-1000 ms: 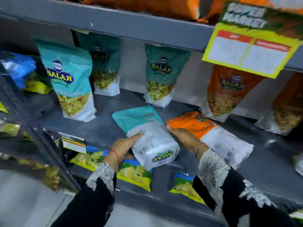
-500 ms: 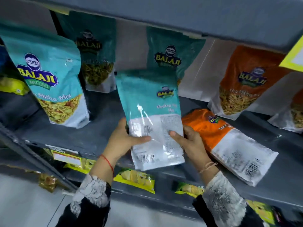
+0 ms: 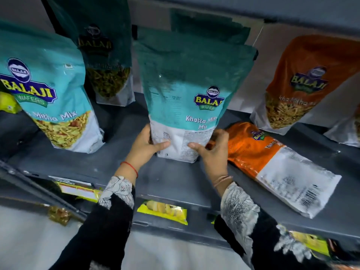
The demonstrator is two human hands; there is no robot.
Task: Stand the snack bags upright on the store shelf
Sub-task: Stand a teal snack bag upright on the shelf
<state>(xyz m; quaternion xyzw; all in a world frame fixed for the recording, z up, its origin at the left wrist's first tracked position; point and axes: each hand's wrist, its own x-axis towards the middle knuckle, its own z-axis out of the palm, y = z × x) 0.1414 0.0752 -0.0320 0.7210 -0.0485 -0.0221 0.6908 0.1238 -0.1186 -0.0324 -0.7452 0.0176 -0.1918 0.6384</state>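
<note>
A teal snack bag (image 3: 191, 90) stands upright in the middle of the grey shelf (image 3: 175, 178), its back side toward me and its base on the shelf. My left hand (image 3: 148, 147) grips its lower left edge and my right hand (image 3: 210, 152) grips its lower right edge. Just to the right an orange snack bag (image 3: 272, 164) lies flat on the shelf. Other bags stand upright: a teal bag (image 3: 48, 98) at the left, a darker teal bag (image 3: 105, 61) behind it, and an orange bag (image 3: 303, 84) at the right.
Another teal bag (image 3: 210, 26) stands behind the held one, mostly hidden. Below the shelf edge lie yellow snack packs (image 3: 165, 210) and a price label (image 3: 76, 190). The upper shelf (image 3: 253, 8) overhangs the bag tops. The floor (image 3: 29, 240) shows at lower left.
The teal bag was lying flat, then both hands lifted it and set it upright on the shelf, farther back. The view moved closer to the shelf.
</note>
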